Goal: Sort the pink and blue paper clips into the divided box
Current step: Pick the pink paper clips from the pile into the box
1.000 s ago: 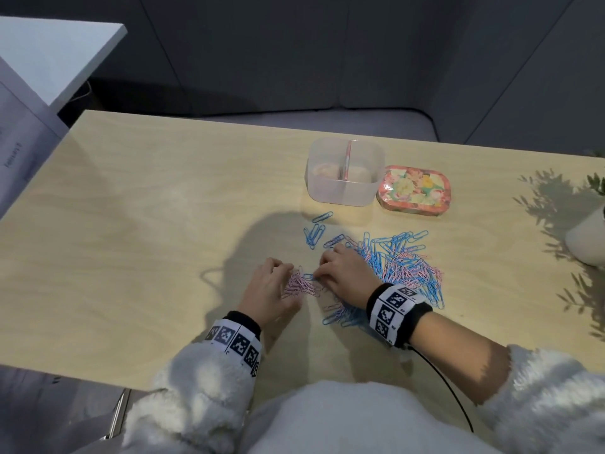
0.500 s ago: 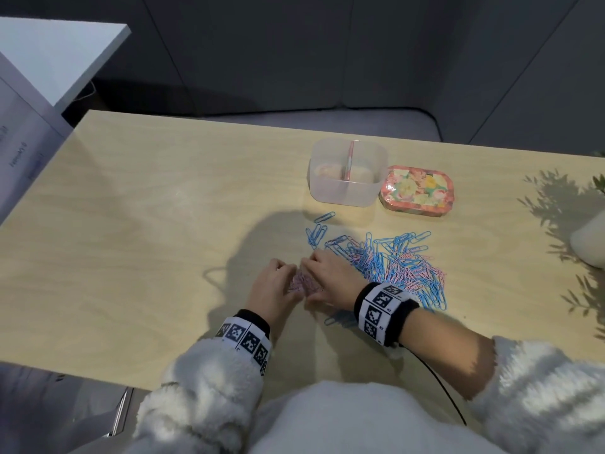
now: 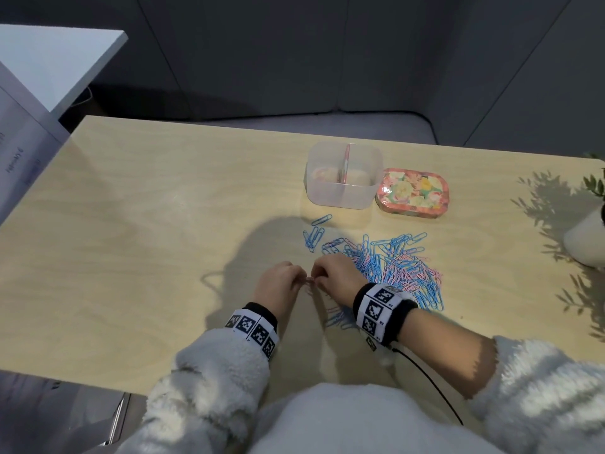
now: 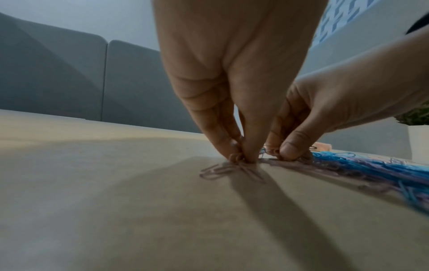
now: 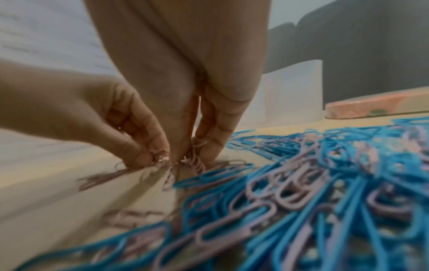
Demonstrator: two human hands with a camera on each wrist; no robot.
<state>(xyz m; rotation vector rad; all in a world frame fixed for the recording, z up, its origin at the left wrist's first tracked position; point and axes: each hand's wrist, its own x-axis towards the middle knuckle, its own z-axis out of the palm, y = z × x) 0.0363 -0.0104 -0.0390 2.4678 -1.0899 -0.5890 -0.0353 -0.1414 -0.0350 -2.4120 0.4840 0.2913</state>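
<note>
Pink paper clips (image 4: pixel 223 169) are pinched between the thumb and fingertips of the left hand (image 3: pixel 276 285) — a small bunch, gathered low against the wooden table (image 3: pixel 147 257), with a few splayed flat beneath the fingertips. The right hand (image 3: pixel 334 276) is set just beside it, to the right, fingertip to fingertip; its fingers (image 5: pixel 218 132) are curled down and closed on more pink clips, seen dangling between them in the right wrist view. Both wrists are wrapped in marker-printed bands.

The mixed heap of pink and blue clips (image 3: pixel 396 267) is spread on the table just right of the right hand, and a few loose blue clips (image 3: pixel 314 235) are scattered at its far left edge. The divided box (image 3: pixel 343 180) — translucent, with one partition down the middle — is placed further away, beyond the heap; whether any clips lie inside cannot be told. A floral tin (image 3: pixel 412 193) is set touching its right side. A white plant pot (image 3: pixel 586 237) is seen at the far right edge.
</note>
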